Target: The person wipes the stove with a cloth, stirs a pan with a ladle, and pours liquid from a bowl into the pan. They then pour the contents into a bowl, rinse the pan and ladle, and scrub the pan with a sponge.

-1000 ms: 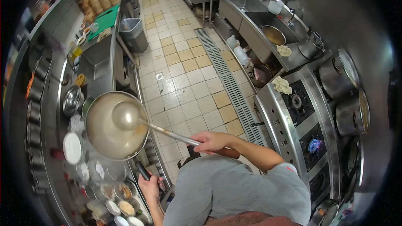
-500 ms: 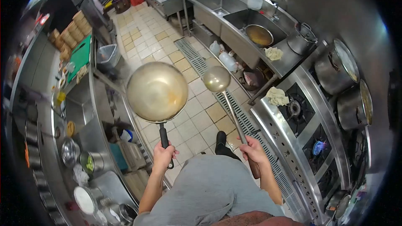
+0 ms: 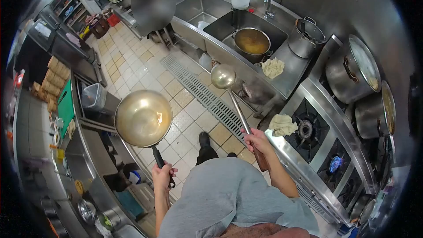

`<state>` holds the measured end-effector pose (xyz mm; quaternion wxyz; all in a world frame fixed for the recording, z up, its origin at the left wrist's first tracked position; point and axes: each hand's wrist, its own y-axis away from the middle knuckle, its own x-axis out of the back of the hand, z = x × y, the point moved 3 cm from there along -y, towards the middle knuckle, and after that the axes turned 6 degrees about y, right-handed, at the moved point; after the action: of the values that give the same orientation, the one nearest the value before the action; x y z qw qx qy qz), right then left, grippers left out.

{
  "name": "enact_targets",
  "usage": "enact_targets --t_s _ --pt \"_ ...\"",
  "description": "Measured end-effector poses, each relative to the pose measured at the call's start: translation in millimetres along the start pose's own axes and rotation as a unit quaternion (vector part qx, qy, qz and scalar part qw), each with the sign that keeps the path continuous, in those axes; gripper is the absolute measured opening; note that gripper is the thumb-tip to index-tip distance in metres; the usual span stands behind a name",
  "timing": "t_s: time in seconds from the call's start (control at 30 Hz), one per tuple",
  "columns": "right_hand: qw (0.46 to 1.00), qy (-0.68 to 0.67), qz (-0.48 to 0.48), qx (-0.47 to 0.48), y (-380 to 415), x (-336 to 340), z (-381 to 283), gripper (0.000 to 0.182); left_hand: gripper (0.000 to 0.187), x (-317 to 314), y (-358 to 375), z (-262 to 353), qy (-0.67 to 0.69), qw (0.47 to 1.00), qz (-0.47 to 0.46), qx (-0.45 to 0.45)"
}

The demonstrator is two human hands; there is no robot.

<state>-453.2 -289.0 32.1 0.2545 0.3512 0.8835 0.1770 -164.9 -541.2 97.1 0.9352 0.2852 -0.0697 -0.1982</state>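
Note:
My left hand [image 3: 163, 175] is wrapped round the black handle of a frying pan [image 3: 143, 117]. The pan is deep and round, with a golden-grey inside and a wet, shiny patch on the right. In my right hand [image 3: 257, 141] is the wooden end of a long ladle [image 3: 223, 76], its metal bowl pointing away from me. Both tools hang over the tiled floor, apart from each other. The ladle's bowl looks bare inside. A cream cloth [image 3: 283, 125] lies on the stove edge, close to my right hand.
To the right is a stove [image 3: 332, 139] with one lit burner [image 3: 335, 164] and big pots [image 3: 352, 68]. Ahead, a sink [image 3: 216, 31] holds a pot of brownish liquid [image 3: 252, 43]. A bin [image 3: 93, 97] and a green board [image 3: 66, 105] stand left. A blurred grey shape [image 3: 153, 2] hides part of the background.
My view has turned, so the sink and stove sit further left. Both hands still hold the frying pan and ladle, and the pan appears lower and further left.

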Motion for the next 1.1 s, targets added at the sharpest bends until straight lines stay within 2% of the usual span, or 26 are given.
enact_targets --t_s 0.1,0.17,0.23,0.3,0.33,0.37,0.47,0.53,0.67,0.7,0.77,0.83,0.9,1.03,1.1 --pt "1.000 0.001 0.016 -0.002 -41 -8 -14 0.034 0.013 -7 -42 18 -0.020 1.000 0.012 0.015" --pt "0.997 0.039 0.062 0.037 -64 -14 -32 0.033 0.013 -18 -83 33 -0.020 0.999 -0.029 0.012" --pt "0.991 0.026 0.127 0.047 -80 -26 -49 0.032 0.015 -29 -113 60 -0.091 0.995 -0.040 0.019" --pt "0.989 0.063 0.120 0.051 -94 -38 -70 0.033 0.015 -38 -159 73 -0.113 0.989 -0.094 -0.003" --pt "0.986 0.054 0.148 0.056 -97 -38 -78 0.033 0.014 -46 -177 85 -0.113 0.983 -0.142 -0.012" --pt "0.986 0.046 0.147 0.063 -102 -42 -86 0.033 0.015 -64 -183 112 -0.185 0.968 -0.167 -0.020" --pt "0.980 0.041 0.174 0.083 -106 -48 -92 0.033 0.016 -106 -221 149 -0.254 0.946 -0.201 -0.029" --pt "0.973 0.040 0.208 0.094 -105 -47 -97 0.033 0.016 -141 -242 171 -0.278 0.920 -0.253 -0.111" --pt "0.956 0.044 0.281 0.074 -97 -38 -108 0.032 0.019 -206 -298 188 -0.349 0.860 -0.321 -0.189" --pt "0.948 0.057 0.306 0.068 -95 -33 -110 0.025 0.021 -221 -310 196 -0.386 0.840 -0.323 -0.203" --pt "0.942 0.052 0.319 0.092 -97 -14 -100 0.019 0.023 -269 -304 220 -0.444 0.785 -0.308 -0.301" --pt "0.930 0.058 0.341 0.123 -93 -6 -104 0.014 0.025 -307 -325 221 -0.503 0.759 -0.283 -0.301" --pt "0.920 0.069 0.362 0.132 -95 8 -98 0.012 0.029 -348 -332 226 -0.526 0.699 -0.273 -0.400" --pt "0.917 0.077 0.383 0.078 -99 48 -95 0.016 0.029 -413 -342 231 -0.553 0.701 -0.250 -0.373" --pt "0.914 0.086 0.387 0.085 -102 65 -110 0.018 0.032 -447 -353 228 -0.569 0.671 -0.276 -0.387"
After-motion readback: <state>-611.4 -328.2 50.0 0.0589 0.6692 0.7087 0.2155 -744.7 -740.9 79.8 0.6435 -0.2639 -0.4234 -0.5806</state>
